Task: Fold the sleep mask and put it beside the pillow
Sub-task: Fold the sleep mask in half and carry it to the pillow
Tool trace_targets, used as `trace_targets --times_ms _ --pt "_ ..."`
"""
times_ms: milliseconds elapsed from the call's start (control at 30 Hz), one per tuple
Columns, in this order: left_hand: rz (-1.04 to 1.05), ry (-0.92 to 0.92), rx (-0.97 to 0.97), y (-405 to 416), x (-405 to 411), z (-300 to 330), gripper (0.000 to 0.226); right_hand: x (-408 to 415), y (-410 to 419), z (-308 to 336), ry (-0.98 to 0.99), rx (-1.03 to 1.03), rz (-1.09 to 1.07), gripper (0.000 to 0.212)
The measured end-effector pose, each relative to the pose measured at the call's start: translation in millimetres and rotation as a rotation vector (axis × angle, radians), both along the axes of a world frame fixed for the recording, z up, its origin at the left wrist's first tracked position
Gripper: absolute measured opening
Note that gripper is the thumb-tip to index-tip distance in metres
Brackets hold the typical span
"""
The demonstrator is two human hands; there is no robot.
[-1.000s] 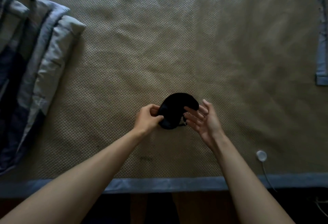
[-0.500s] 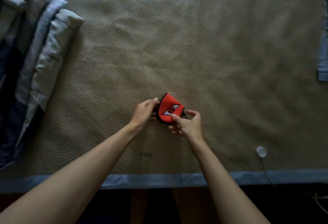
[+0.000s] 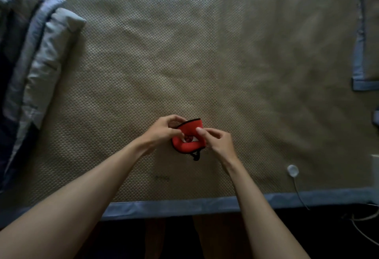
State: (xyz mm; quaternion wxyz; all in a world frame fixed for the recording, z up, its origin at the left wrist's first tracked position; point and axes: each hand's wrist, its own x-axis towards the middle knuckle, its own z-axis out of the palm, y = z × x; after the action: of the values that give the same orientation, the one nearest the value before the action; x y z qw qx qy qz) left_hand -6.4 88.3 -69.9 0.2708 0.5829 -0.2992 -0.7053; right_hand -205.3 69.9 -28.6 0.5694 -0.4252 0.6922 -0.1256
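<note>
Both hands pinch the sleep mask [image 3: 189, 138], left hand [image 3: 164, 130] on its left edge, right hand [image 3: 217, 139] on its right, just above the bed [image 3: 225, 63]. The folding looks nearly done; next, it must travel toward the pillow [image 3: 39, 70], well apart at left.

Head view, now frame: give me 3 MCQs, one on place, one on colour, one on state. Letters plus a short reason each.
1. Where is the folded bedding?
A. left edge
B. right of the hands
C. under the mask

2. What colour is the sleep mask's outer face?
A. blue
B. red
C. white

3. How is the mask held?
A. lying untouched
B. one hand only
C. pinched by both hands

Answers:
A, the folded bedding lies at the left edge of the mat.
B, the sleep mask shows red with black trim.
C, left hand and right hand both grip it.
</note>
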Motion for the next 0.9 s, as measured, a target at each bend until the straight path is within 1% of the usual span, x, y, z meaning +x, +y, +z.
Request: trace_targets --times_ms 67,133,200,333,400,500,567,667,733,800,867,900 --pt "-0.039 0.013 -0.017 -3 1 4 0.035 1 3 1 -0.058 -0.025 0.019 0.03" --pt "-0.138 0.009 -0.041 -8 5 10 0.039 3 4 1 -0.061 -0.085 0.066 0.022" --pt "-0.189 0.017 -0.05 -13 8 17 0.038 8 6 3 -0.066 -0.116 0.105 0.017" --pt "-0.235 -0.001 -0.138 -25 6 24 0.026 20 9 6 -0.114 -0.119 0.072 0.021" --pt "-0.257 -0.033 -0.181 -32 6 25 0.022 26 12 8 -0.194 -0.033 -0.022 0.022" --pt "-0.276 -0.145 -0.275 -42 9 23 0.02 31 20 12 -0.339 0.179 -0.154 0.024" --pt "-0.278 -0.165 -0.312 -47 9 20 0.019 34 25 12 -0.384 0.226 -0.224 0.027" --pt "-0.254 -0.198 -0.327 -47 6 13 0.02 38 26 10 -0.372 0.177 -0.283 0.027" --pt "-0.22 -0.274 -0.358 -44 3 7 0.02 39 25 9 -0.379 0.168 -0.314 0.026" --pt "-0.092 -0.381 -0.381 -40 1 0 0.02 39 23 7 -0.398 0.177 -0.34 0.027" --pt "0.062 -0.382 -0.347 -36 1 -3 0.019 38 21 4 -0.42 0.171 -0.353 0.026" --pt "0.088 -0.355 -0.325 -34 2 -3 0.017 38 20 4 -0.422 0.159 -0.353 0.027"
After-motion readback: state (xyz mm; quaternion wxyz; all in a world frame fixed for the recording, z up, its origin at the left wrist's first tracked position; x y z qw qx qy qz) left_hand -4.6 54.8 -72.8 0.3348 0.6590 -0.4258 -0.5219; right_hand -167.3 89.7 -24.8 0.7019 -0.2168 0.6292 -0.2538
